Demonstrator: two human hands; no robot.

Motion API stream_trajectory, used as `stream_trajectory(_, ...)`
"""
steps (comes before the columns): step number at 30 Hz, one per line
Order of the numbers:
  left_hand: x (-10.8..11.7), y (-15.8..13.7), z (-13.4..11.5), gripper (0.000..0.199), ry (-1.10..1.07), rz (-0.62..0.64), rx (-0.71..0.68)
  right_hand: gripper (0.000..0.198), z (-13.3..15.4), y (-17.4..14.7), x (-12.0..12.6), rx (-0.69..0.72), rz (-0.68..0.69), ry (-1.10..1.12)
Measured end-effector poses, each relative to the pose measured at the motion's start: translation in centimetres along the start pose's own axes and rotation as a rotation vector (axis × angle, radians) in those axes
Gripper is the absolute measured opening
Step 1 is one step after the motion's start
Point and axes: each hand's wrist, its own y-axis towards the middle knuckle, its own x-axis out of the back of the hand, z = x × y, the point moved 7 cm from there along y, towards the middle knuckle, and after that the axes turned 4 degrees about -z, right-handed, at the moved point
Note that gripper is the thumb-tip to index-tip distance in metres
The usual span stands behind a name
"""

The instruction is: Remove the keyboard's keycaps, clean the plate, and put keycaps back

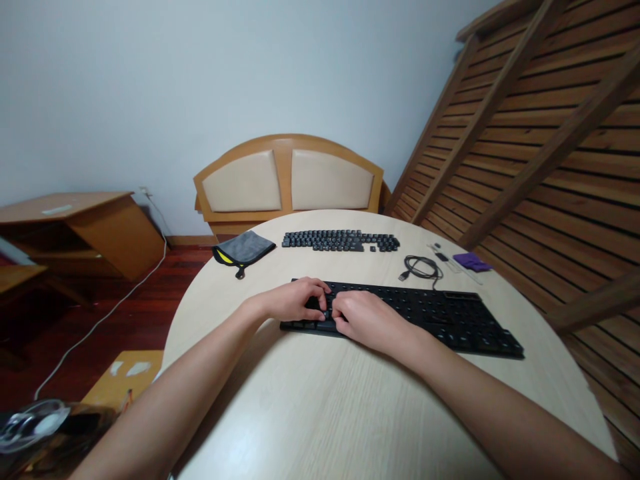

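A black keyboard base [450,320] lies on the round table in front of me, keycaps gone from much of its surface. Over its left part, my left hand [300,301] has its thumb and index finger closed around a small black keycap [327,315]. Right beside it is my right hand [370,319], fingers curled together with the tips bent down to the keyboard. What those right fingertips hold, if anything, is hidden. Behind the base, loose black keycaps [325,240] are laid out in rows like a keyboard.
The round table [320,393] also carries a grey cloth with yellow lining [247,248], the coiled USB cable [423,268], a purple cloth [471,262] and small slim tools [450,261]. A headboard [287,180] stands behind; wooden slats [550,133] lean at the right.
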Motion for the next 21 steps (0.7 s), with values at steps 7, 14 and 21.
stream_trajectory(7,0.1,0.0,-0.3,0.009,-0.004,-0.001,0.007,0.016,-2.4,1.9,0.9,0.051,0.072,0.064)
stream_trajectory(14,-0.1,-0.1,-0.1,0.009,-0.038,-0.006,0.019,0.032,-8.4,8.6,-0.3,-0.175,-0.012,-0.153)
stream_trajectory(21,-0.1,0.0,0.1,0.009,-0.059,-0.022,0.011,0.045,-9.2,13.0,-2.4,-0.252,-0.010,-0.210)
